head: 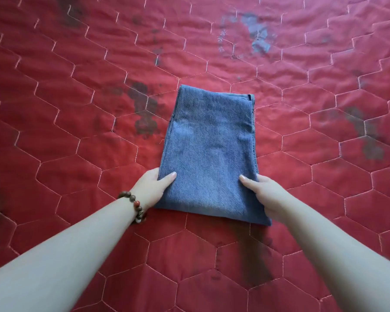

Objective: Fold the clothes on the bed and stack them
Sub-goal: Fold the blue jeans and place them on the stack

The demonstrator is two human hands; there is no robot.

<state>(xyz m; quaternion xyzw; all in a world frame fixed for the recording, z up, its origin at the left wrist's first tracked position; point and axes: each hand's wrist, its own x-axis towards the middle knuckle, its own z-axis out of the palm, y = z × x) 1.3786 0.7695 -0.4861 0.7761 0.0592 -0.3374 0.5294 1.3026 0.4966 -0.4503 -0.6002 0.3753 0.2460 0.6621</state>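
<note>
Folded jeans [209,152] between both hands' grip.

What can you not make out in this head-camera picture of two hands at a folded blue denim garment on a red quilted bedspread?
- Fingers of the left hand and right hand: tucked beneath the folded blue denim garment; only thumbs show.
- Garment type: inner layers hidden by the top fold.
- Other clothes or a stack: none within the frame edges of the red quilted bedspread.
</note>
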